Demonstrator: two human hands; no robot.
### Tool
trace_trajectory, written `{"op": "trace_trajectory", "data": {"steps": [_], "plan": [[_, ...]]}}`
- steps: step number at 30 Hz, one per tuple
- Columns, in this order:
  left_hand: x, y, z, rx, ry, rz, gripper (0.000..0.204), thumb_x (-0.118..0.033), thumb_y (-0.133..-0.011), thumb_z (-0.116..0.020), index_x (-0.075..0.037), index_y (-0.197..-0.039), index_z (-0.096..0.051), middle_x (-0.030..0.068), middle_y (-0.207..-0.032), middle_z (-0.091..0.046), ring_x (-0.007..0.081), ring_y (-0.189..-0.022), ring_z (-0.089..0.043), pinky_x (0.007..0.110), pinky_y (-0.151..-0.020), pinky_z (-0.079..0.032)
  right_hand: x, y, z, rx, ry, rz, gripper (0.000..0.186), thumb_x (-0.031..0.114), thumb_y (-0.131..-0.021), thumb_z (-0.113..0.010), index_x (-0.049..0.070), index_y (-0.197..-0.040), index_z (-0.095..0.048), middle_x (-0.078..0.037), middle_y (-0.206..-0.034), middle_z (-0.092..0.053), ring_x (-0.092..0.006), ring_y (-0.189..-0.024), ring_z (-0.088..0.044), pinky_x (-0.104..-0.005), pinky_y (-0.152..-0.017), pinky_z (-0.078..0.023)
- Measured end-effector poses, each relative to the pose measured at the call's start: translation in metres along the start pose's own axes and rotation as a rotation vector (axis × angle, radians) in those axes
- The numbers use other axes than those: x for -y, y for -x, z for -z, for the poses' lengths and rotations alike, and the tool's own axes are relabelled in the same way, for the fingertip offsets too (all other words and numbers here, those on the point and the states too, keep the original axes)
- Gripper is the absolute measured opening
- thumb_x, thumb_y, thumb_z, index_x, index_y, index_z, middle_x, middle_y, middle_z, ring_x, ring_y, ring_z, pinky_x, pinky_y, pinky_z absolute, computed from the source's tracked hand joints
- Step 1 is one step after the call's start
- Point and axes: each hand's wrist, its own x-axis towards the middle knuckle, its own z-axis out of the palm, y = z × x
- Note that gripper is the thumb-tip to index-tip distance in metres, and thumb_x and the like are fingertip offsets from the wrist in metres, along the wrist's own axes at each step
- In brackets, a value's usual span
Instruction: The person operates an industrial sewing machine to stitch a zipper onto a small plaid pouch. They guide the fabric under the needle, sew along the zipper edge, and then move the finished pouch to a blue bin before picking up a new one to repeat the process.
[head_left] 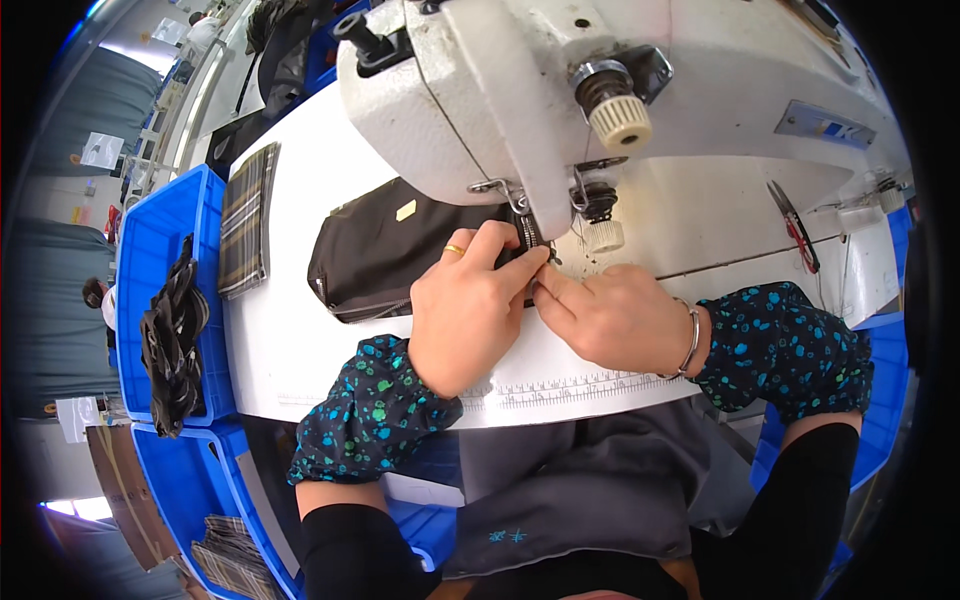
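A black fabric piece (372, 248) with zippers along its edges lies on the white sewing table, its right end under the needle area of a white sewing machine (690, 75). My left hand (465, 310), with a ring, presses on that end, thumb and fingers closed together on the fabric near the presser foot. My right hand (612, 318), with a bracelet at its wrist, pinches the near right corner, its fingertips meeting the left thumb. The fingers hide the exact bit gripped. A small yellow tag (405, 210) sits on the fabric.
Scissors (797, 230) with red-and-black handles lie at the right. Folded plaid cloth (250, 220) rests at the table's left edge. Beyond it stand a blue bin (213, 300) with dark strips and a lower blue bin (180, 470) with plaid pieces. A printed ruler (560, 388) runs along the front edge.
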Motion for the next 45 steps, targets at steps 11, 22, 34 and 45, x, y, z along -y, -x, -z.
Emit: {"op": "trace_trajectory", "data": {"steps": [11, 22, 34, 45], "plan": [[0.006, -0.010, -0.009, -0.025, -0.104, -0.004, 0.030, -0.013, -0.081, -0.073, -0.014, -0.111, -0.077, 0.0012, -0.102, -0.062, 0.0239, -0.087, -0.064, 0.037, -0.055, -0.055, -0.012, -0.010, -0.002, -0.038, 0.042, -0.046, 0.023, 0.013, -0.081, -0.066, -0.001, -0.100, -0.068, -0.008, -0.085, -0.067, -0.0144, -0.054, -0.063, -0.0305, -0.047, -0.049], [0.009, -0.014, 0.002, 0.030, 0.030, 0.004, 0.025, -0.009, -0.088, -0.070, -0.006, -0.111, -0.076, 0.0097, -0.103, -0.069, 0.0314, -0.084, -0.070, 0.040, -0.069, -0.057, -0.015, -0.011, -0.003, -0.108, -0.026, -0.077, 0.013, 0.013, -0.083, -0.065, 0.005, -0.093, -0.064, -0.003, -0.078, -0.058, -0.0145, -0.063, -0.064, -0.0305, -0.054, -0.051], [0.013, -0.022, 0.011, 0.177, 0.053, -0.016, 0.027, -0.015, -0.085, -0.070, -0.007, -0.111, -0.076, 0.0106, -0.099, -0.065, 0.0321, -0.090, -0.067, 0.043, -0.072, -0.057, -0.014, -0.007, 0.001, 0.002, 0.029, -0.027, 0.026, 0.013, -0.081, -0.068, 0.001, -0.104, -0.071, -0.013, -0.116, -0.073, -0.0150, -0.064, -0.064, -0.0302, -0.057, -0.053], [0.013, -0.023, 0.009, 0.178, 0.033, -0.039, 0.031, -0.015, -0.080, -0.074, -0.006, -0.109, -0.075, 0.0135, -0.099, -0.066, 0.0341, -0.089, -0.069, 0.044, -0.075, -0.058, -0.016, -0.008, 0.001, -0.006, 0.020, -0.025, 0.026, 0.014, -0.081, -0.068, 0.002, -0.104, -0.072, -0.011, -0.113, -0.074, -0.0143, -0.063, -0.064, -0.0299, -0.056, -0.053]]}}
